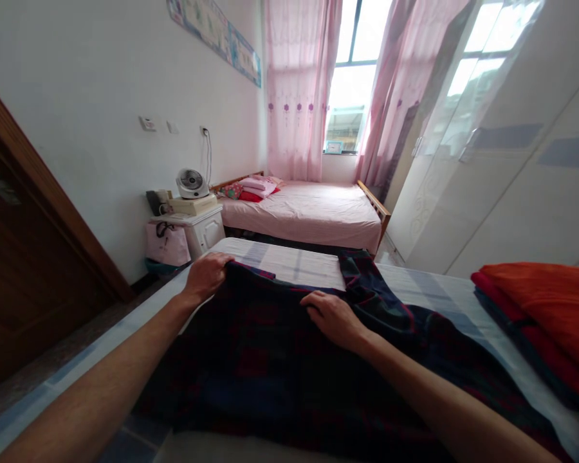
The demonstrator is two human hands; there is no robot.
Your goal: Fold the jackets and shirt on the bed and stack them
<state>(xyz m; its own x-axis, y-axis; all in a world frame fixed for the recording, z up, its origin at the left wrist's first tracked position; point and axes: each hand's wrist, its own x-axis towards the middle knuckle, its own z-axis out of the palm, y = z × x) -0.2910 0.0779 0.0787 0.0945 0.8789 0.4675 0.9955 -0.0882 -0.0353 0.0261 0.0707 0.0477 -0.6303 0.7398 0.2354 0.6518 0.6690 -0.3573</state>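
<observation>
A dark plaid shirt [258, 357] in navy, green and red is spread over the near bed [303, 260]. My left hand [210, 273] is closed on its far left corner, lifting the cloth a little. Along the same far edge, further right, my right hand [332, 318] has its bent fingers closed on the fabric. A sleeve [376, 289] lies bunched beyond and to the right of that hand. More of the shirt runs under my right forearm toward the lower right.
Folded orange and red cloths [545, 315] are stacked at the right of the near bed. Beyond stands a second bed [318, 206] with a pink sheet. A white nightstand [205, 228] holding a fan [192, 183] is at the left, near a wooden door [33, 257]. White wardrobes [502, 199] line the right.
</observation>
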